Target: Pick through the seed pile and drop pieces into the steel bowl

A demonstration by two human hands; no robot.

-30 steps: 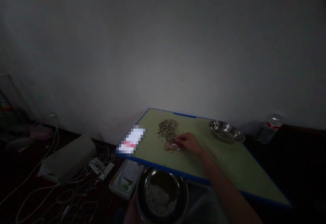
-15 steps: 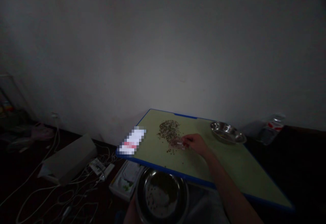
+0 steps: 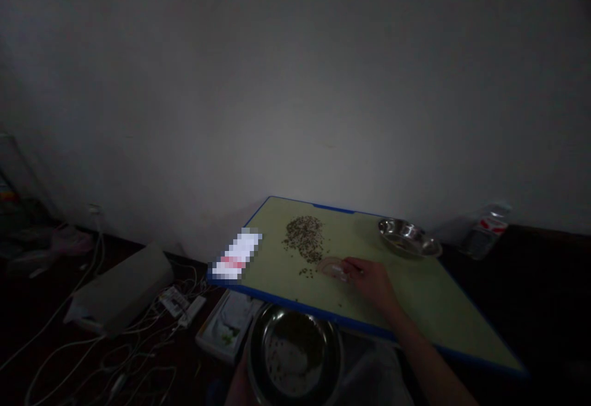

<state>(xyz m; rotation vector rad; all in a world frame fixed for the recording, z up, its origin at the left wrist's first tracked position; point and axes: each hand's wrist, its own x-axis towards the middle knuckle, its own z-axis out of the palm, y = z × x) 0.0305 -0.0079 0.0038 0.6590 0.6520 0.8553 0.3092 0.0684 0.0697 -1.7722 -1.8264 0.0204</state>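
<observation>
My right hand (image 3: 372,280) is closed on a clear, round-edged plastic piece (image 3: 333,267), held low over the pale green folding table (image 3: 415,307); its exact kind is hard to make out. Just left of the plastic lies a patch of small dark seeds or grains (image 3: 305,234), with a few strays around it. Below the table's near edge, a steel bowl (image 3: 258,372) with dark bits inside is held tilted. At that bowl's left side is my left hand (image 3: 239,381), mostly hidden, its fingers apparently around the wall.
Another steel bowl (image 3: 409,240) stands at the table's back right, and a blurred-out white sheet (image 3: 237,255) lies at its left end. A bottle (image 3: 490,230) is beyond the right edge. Floor left: a box (image 3: 117,289), tangled cables (image 3: 124,357) and a white tray (image 3: 217,344).
My right hand has drawn the plastic piece a little to the right and nearer, away from the grain patch. The bowl in my left hand stays in about the same place.
</observation>
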